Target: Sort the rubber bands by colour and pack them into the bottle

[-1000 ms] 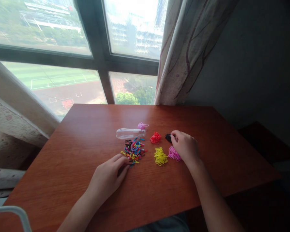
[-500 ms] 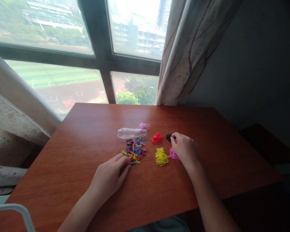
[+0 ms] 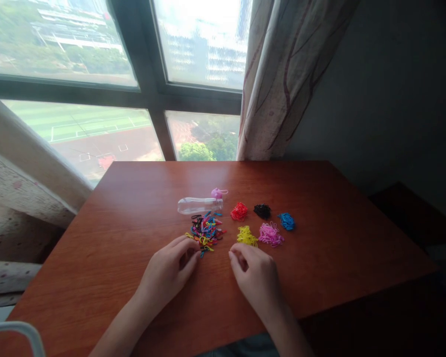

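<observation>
Mixed rubber bands (image 3: 207, 228) heaped on desk (image 3: 115, 248). Left hand (image 3: 167, 265) at their near edge, right hand (image 3: 258, 272) near yellow pile (image 3: 247, 235); both curled, cannot tell if gripping. Best tease bands out singly.

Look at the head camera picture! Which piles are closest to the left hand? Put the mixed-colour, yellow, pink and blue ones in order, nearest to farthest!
1. Mixed-colour pile: right by the left hand.
2. Yellow pile: farther right, partly hidden by the right hand.
3. Pink pile: just right of yellow.
4. Blue pile: farthest right.
</observation>
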